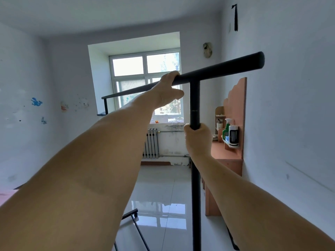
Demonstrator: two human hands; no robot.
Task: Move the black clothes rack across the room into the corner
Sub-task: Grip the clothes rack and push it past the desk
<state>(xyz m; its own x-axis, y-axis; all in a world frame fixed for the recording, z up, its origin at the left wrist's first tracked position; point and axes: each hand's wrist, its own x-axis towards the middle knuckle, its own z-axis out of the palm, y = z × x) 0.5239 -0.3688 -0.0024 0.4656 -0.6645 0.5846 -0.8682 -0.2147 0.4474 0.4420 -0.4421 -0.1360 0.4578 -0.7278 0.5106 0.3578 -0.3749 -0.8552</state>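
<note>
The black clothes rack [219, 70] stands right in front of me, its top bar running from upper right back toward the window. My left hand [167, 89] is curled over that top bar, just left of the near upright post. My right hand [197, 138] is wrapped around the upright post about halfway down its visible length. The rack's far post shows at the left of the window, and part of its base frame [135, 221] shows low down between my arms. My forearms hide most of the base.
An orange-brown wooden desk [226, 160] stands against the right wall with a green spray bottle [226, 130] and a small white appliance on its shelf. A radiator [150, 144] sits under the window [146, 82]. Glossy white floor tiles [163, 196] stretch ahead.
</note>
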